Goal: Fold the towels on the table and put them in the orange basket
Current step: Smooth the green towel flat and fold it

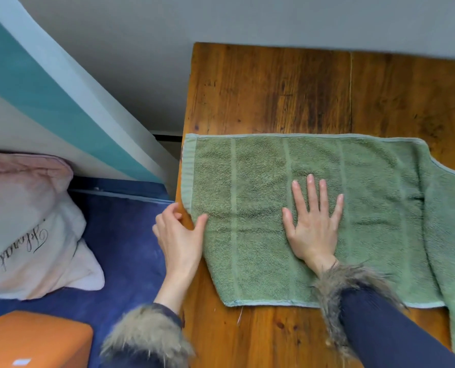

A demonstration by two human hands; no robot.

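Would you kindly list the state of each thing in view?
green towel: partly folded, flat on the wooden table
left hand: pinches the towel's left edge
right hand: open, pressing flat on the towel
orange basket: only a corner visible
pillow: on the blue bedding

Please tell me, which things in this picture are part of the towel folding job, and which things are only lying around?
Part of the job:
green towel, spread on the wooden table
orange basket, low beside the table
left hand, gripping the towel's left edge
right hand, pressed flat on the towel

Only lying around:
pink pillow with lettering
blue bed cover
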